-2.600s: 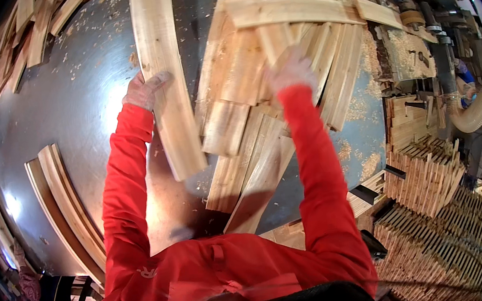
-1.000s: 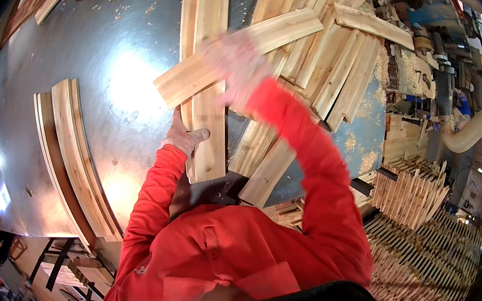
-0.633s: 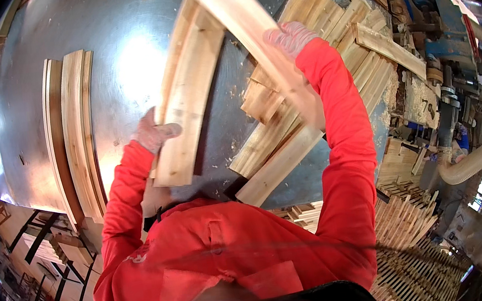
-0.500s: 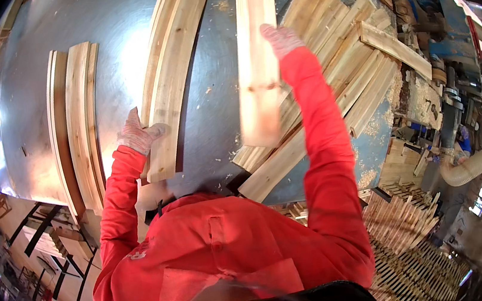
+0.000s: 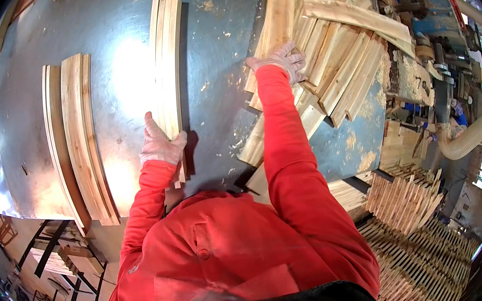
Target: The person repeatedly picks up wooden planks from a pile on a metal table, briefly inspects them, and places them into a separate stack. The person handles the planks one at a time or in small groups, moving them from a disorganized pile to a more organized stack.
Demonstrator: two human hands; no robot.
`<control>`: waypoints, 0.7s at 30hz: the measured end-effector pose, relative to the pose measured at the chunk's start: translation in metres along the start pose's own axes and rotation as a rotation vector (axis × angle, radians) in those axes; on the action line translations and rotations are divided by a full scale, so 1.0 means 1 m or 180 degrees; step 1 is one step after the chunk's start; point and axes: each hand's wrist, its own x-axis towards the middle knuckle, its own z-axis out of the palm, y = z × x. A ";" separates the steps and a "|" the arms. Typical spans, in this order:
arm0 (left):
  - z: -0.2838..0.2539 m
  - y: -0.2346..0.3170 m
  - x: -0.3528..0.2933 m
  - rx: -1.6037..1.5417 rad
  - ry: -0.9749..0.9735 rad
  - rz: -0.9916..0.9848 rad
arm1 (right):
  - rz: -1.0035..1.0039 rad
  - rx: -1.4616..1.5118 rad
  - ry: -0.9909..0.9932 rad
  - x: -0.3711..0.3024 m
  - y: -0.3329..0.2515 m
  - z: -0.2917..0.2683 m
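My left hand, in a pale glove, grips the near end of a narrow bundle of wooden boards. These boards lie side by side with their long edges showing, and the thumb rests over them. Farther right, my right hand, also gloved, is closed across a wooden board, thumb on its left edge and fingers over its right side. That board lies over a loose, fanned pile of boards. Part of the pile is hidden by my right forearm.
Two more board bundles, one narrow and one wider, lie at the left of the dark metal table. Sawdust dots its surface. Machinery and a ribbed hose stand at the right, with stacked wood strips below.
My right hand has left the long board it held upright mid-table and now grips one at the pile. The left-hand bundle now shows narrow edges rather than a broad face.
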 end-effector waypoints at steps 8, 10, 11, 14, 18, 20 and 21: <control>-0.003 -0.027 0.008 -0.0508 -0.0022 0.0305 | -0.0276 0.0222 -0.0110 -0.054 0.057 0.020; 0.000 -0.063 0.026 -0.1613 0.0083 0.0968 | -0.0888 0.0854 0.0232 -0.058 0.087 0.055; -0.011 -0.067 0.029 -0.1945 -0.0089 0.1031 | -0.1194 0.1164 0.0382 -0.061 0.100 0.070; -0.044 -0.090 0.035 -0.2481 -0.0496 0.1173 | -0.1388 0.5013 -0.2518 -0.104 0.122 0.056; -0.065 -0.109 0.028 -0.2493 -0.0421 0.1028 | -0.1512 0.6662 -0.3862 -0.182 0.086 0.026; -0.077 -0.095 0.016 -0.1641 0.0175 0.0620 | -0.1681 0.6204 -0.3902 -0.181 0.064 0.046; -0.085 -0.088 0.009 -0.1376 0.0342 0.0620 | -0.1771 0.5979 -0.3966 -0.176 0.048 0.066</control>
